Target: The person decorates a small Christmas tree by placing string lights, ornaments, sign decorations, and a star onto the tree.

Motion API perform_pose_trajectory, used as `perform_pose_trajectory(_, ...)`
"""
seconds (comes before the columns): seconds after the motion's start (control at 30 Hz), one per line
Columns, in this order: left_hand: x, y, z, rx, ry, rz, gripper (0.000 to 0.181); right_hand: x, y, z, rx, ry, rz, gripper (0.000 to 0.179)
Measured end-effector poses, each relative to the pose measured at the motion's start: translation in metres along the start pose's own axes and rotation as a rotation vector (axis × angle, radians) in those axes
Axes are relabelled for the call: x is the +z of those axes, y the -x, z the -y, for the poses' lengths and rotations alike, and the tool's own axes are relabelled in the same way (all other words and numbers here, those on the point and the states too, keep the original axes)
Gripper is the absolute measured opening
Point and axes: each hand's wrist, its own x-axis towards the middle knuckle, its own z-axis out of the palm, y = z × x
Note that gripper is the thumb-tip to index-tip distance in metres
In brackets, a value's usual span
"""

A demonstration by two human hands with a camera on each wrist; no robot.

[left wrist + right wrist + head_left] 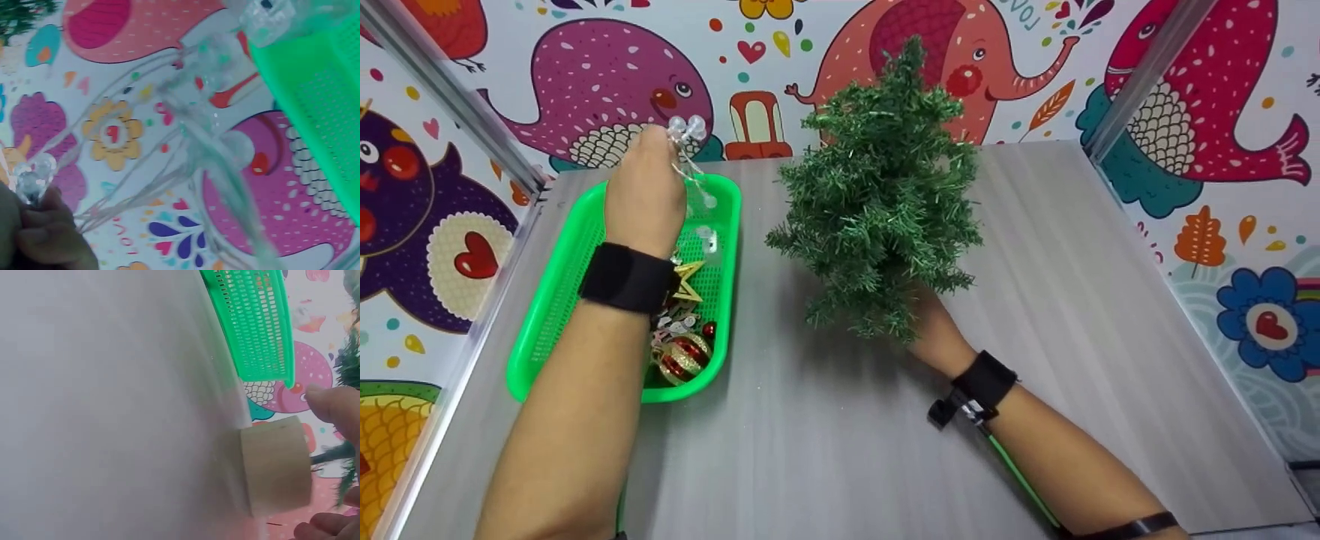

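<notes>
My left hand [645, 191] is raised above the far end of the green basket [733, 225] and pinches a string of clear fairy lights [687, 129]. In the left wrist view the fingers [50, 242] hold the lights near a round clear bulb [34, 177], while loose wire loops hang across the view. A small artificial Christmas tree [881, 202] stands upright on the table. My right hand [937, 330] reaches under its lower branches. In the right wrist view its thumb [329, 402] and fingers spread around the trunk, above the pale block base [275, 467]; contact is unclear.
The basket holds a gold star [687, 281], a red-and-gold striped bauble [684, 358] and other small ornaments, partly hidden by my left forearm. Cartoon-printed panels [765, 45] with metal corner strips enclose the grey table [810, 450] at the back and sides.
</notes>
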Motion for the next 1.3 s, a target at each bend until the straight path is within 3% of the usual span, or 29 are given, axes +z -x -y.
perform_pose_trajectory(0.03, -0.004, 0.003, -0.005, 0.011, 0.008, -0.010, 0.037, -0.002, 0.002, 0.003, 0.058, -0.070, -0.018, 0.085)
perform_pose_trajectory(0.1, -0.012, 0.009, -0.016, 0.037, 0.022, -0.027, 0.038, -0.008, 0.007, 0.007, 0.116, -0.107, -0.027, 0.088)
perform_pose_trajectory(0.23, -0.027, 0.027, -0.038, 0.098, 0.056, -0.061, 0.038, -0.023, 0.022, 0.016, 0.072, -0.082, -0.049, 0.072)
perform_pose_trajectory(0.33, -0.035, 0.040, -0.054, 0.137, 0.080, -0.076, 0.037, -0.035, 0.035, 0.028, 0.011, -0.033, -0.084, 0.043)
perform_pose_trajectory(0.43, -0.040, 0.054, -0.067, 0.174, 0.108, -0.080, 0.034, -0.047, 0.045, 0.045, -0.071, -0.081, -0.112, 0.020)
perform_pose_trajectory(0.53, -0.041, 0.070, -0.077, 0.235, 0.131, -0.086, 0.031, -0.057, 0.052, 0.066, -0.180, -0.181, -0.124, 0.020)
perform_pose_trajectory(0.67, -0.036, 0.095, -0.087, 0.367, 0.179, -0.085, 0.027, -0.064, 0.052, 0.092, -0.356, -0.278, -0.147, 0.031)
perform_pose_trajectory(0.8, -0.027, 0.119, -0.094, 0.494, 0.263, 0.019, 0.019, -0.064, 0.045, 0.107, -0.471, -0.350, -0.184, 0.031)
perform_pose_trajectory(1.07, 0.002, 0.146, -0.096, 0.663, 0.438, 0.343, 0.013, -0.052, 0.033, 0.109, -0.437, -0.481, -0.244, 0.019)
perform_pose_trajectory(1.2, 0.016, 0.154, -0.097, 0.762, 0.486, 0.465, 0.015, -0.050, 0.029, 0.105, -0.446, -0.628, -0.202, 0.055)
perform_pose_trajectory(1.3, 0.027, 0.160, -0.098, 0.817, 0.532, 0.469, 0.016, -0.049, 0.026, 0.101, -0.477, -0.708, -0.071, 0.084)
